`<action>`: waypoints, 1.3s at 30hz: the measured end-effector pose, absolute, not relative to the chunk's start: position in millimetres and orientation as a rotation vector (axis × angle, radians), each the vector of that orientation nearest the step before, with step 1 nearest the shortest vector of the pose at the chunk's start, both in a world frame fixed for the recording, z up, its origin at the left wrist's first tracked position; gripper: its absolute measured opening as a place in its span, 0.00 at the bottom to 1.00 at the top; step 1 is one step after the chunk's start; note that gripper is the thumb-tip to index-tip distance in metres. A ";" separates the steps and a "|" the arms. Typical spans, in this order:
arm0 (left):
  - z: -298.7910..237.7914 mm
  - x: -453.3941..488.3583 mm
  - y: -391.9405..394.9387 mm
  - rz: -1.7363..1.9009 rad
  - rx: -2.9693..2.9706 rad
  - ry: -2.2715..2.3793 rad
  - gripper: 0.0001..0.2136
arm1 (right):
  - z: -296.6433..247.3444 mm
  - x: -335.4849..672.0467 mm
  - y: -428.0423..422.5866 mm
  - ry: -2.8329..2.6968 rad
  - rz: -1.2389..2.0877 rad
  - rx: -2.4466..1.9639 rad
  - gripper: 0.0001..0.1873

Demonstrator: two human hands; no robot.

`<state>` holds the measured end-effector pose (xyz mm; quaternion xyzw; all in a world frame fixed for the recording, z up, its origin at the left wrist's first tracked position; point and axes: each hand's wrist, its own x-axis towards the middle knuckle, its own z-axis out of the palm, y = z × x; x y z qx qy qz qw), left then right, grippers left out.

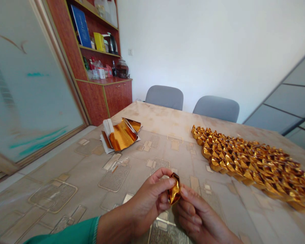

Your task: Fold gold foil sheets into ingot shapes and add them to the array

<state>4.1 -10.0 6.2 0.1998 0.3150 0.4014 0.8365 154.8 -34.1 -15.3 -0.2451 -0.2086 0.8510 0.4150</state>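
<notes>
A small folded piece of gold foil (174, 189), shaped like a boat-shaped ingot, is pinched between my left hand (147, 202) and my right hand (196, 213). The fingertips of both hands press on its sides, and part of its underside is hidden. To the far left lies a stack of gold foil sheets on white paper (122, 135), its top sheet curling upward. To the right, a large mass of similar folded gold foil pieces (254, 166) lies in close rows. Both are well beyond my hands, on a beige patterned table cover (73, 176).
A green sleeve (71, 234) covers my left forearm. Two grey chairs (188, 100) stand beyond the far table edge. A red-brown wooden cabinet (104, 98) with shelves of bottles and a kettle stands back left, beside a frosted glass door (33, 91).
</notes>
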 end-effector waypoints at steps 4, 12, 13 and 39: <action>8.3 1.7 -9.3 0.779 0.485 0.649 0.17 | -14.2 159.9 -31.5 -0.441 2.176 -0.575 0.21; 9.6 -4.4 -3.3 0.749 0.898 0.639 0.24 | -10.0 168.2 -27.1 -0.415 2.227 -0.475 0.19; 8.7 -3.9 -3.6 0.745 0.928 0.604 0.24 | -10.7 167.7 -27.1 -0.420 2.214 -0.520 0.18; -10.1 6.1 0.6 1.001 0.961 0.688 0.17 | 19.9 170.3 -37.0 -2.115 0.348 -1.079 0.16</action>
